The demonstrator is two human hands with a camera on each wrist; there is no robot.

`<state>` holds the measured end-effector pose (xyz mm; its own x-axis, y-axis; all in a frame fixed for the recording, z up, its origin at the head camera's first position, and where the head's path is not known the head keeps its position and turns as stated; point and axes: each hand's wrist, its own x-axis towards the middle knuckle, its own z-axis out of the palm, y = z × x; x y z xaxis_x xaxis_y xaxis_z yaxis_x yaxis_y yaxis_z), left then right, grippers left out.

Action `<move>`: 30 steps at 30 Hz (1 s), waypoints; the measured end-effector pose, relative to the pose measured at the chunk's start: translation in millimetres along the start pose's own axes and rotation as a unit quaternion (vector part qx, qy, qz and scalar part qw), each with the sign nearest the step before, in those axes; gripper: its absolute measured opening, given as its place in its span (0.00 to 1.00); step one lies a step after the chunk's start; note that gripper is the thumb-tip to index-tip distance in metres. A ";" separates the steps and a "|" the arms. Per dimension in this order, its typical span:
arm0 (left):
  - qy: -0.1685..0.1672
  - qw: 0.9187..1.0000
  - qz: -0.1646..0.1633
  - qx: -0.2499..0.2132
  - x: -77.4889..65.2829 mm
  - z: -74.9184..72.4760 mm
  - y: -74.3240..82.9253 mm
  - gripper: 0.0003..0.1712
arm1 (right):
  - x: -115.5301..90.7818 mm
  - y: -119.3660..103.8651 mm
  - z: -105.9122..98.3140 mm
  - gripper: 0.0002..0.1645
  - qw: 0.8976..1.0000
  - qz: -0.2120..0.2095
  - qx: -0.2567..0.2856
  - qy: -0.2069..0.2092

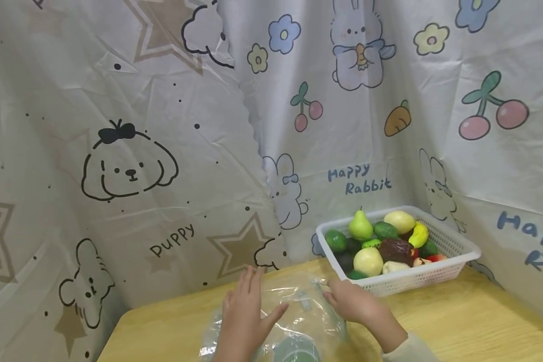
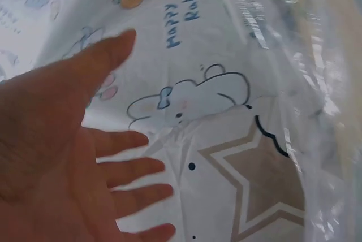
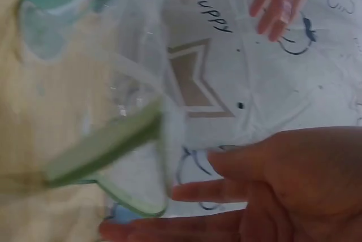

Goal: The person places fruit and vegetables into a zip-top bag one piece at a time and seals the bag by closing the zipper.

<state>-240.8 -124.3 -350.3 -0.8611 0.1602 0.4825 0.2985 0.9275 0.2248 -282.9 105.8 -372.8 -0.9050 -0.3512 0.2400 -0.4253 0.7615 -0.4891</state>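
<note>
A clear plastic bag with a green strip along its edge lies on the wooden table. Round, pale green graphics or contents show at its near end. My left hand is raised over the bag's left side, thumb spread away from straight fingers and nothing in the palm. At the bag's right edge is my right hand; in the right wrist view its fingers extend loosely beside the green strip, their tips right at it.
A white plastic basket stands behind my right hand, filled with fruit and vegetables, among them a green pear and a dark brownish-purple piece. Printed curtains hang behind the wooden table.
</note>
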 end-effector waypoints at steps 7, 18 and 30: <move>0.040 0.989 -0.088 -0.113 16.5 -8.2 5.9 0.43 | 18.0 0.7 25.8 0.33 0.949 0.066 0.308 0.011; 0.011 0.978 -0.053 -0.200 26.1 -12.7 36.8 0.39 | 27.4 -30.9 15.5 0.23 0.710 0.056 0.683 -0.161; 0.111 0.922 -0.157 -0.336 18.2 -47.2 51.2 0.39 | 8.1 -67.4 -2.3 0.42 0.862 -0.291 0.397 -0.120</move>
<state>-221.8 -89.9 -290.1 -0.8652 -0.2223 0.4494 0.3010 0.4865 0.8202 -261.5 52.9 -335.9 -0.4722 -0.7227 0.5047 -0.5949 -0.1611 -0.7875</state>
